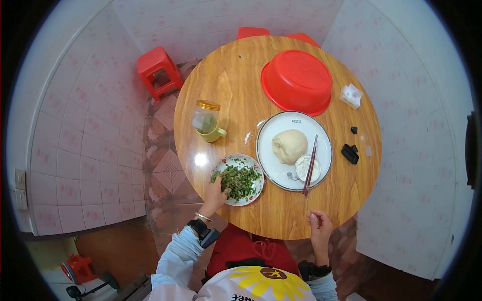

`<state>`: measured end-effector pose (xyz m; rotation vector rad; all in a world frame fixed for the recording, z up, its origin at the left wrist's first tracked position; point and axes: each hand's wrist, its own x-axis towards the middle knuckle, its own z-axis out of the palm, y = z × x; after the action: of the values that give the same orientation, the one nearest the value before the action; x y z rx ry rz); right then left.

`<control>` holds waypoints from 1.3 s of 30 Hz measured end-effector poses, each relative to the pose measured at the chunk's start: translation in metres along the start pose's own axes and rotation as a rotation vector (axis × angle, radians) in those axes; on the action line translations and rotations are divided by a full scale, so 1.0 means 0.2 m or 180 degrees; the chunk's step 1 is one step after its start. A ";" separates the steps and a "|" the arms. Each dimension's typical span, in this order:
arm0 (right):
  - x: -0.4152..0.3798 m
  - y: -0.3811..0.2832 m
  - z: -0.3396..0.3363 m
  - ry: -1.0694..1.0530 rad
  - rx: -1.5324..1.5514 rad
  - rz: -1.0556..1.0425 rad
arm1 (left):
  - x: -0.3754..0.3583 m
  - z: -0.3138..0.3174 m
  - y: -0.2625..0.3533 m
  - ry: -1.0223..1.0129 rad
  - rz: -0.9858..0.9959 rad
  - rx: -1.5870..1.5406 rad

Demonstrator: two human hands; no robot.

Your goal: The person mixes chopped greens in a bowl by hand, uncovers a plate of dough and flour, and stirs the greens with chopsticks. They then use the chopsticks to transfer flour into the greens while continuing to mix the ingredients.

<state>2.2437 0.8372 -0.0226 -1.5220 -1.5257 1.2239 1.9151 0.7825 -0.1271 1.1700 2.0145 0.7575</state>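
A floral-rimmed plate of chopped greens lies near the table's front left edge. My left hand reaches over its left rim, thumb and fingers apart, fingertips among the greens. My right hand is at the front edge of the table, fingers curled in with nothing visible in them. Ahead of it is a large white plate bearing a ball of dough and a small bowl of white powder. Dark chopsticks rest across that bowl, their near ends past the plate's rim.
An upturned red basin sits at the back of the round wooden table. On the left are a yellow-lidded jar and a green mug. A tissue box and small black objects lie right. A red stool stands beyond.
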 end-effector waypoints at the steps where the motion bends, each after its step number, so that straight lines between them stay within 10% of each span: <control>1: 0.00 0.00 0.00 -0.0006 -0.0008 0.0008 | -0.02 0.05 -0.01 -0.0005 -0.0001 0.0000; 9: 0.01 0.01 0.01 -0.0008 -0.0088 -0.0050 | 0.00 0.36 -0.03 0.0338 0.0259 0.1127; 19: -0.02 0.02 -0.03 0.0044 -0.0034 0.0026 | 0.18 0.18 0.03 0.0711 0.0273 -0.0593; 39: -0.03 0.01 -0.06 0.0163 -0.0074 0.0009 | 0.19 0.25 0.12 0.0054 0.0527 0.1238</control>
<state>2.2565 0.8327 -0.0188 -1.5592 -1.5099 1.1637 1.9529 0.8336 -0.1496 1.5695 2.1594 0.4626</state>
